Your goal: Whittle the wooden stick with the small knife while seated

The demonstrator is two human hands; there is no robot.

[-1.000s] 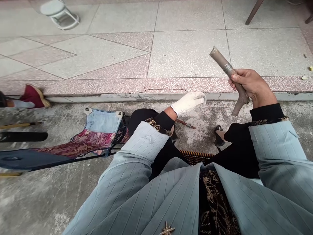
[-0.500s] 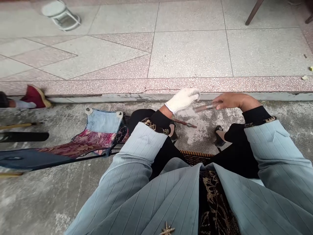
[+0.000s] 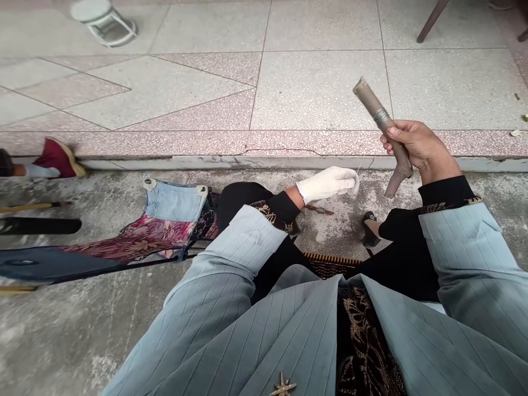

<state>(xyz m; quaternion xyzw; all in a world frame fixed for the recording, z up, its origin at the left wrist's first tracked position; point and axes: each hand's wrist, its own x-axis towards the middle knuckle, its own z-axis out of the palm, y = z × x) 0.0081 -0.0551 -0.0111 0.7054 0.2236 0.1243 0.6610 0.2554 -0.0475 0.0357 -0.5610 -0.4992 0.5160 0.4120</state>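
Note:
My right hand (image 3: 416, 146), bare, grips a brown wooden stick (image 3: 368, 99) round its middle. The stick tilts up to the left, its lower end bends like a hook, and silvery wire (image 3: 383, 117) is wound round it above my thumb. My left hand (image 3: 328, 184), in a white knitted glove, is closed with fingers curled, lower and to the left of the stick. A thin strand of wire (image 3: 360, 165) rises from its fingertips; how far it runs I cannot see. Beneath this hand lies a reddish stick (image 3: 319, 209) with a bound part, partly hidden by my sleeve.
A raised tiled step (image 3: 313, 143) runs across in front. To the left stand a folding chair (image 3: 175, 203) of denim and flowered cloth, and another person's red shoe (image 3: 58, 157). A white stool (image 3: 103, 25) is at the far left. Woven seat edge (image 3: 332, 264) shows between my legs.
My right hand has raised the stick and turned it from nearly level to steeply tilted. My gloved left hand has moved right and slightly down.

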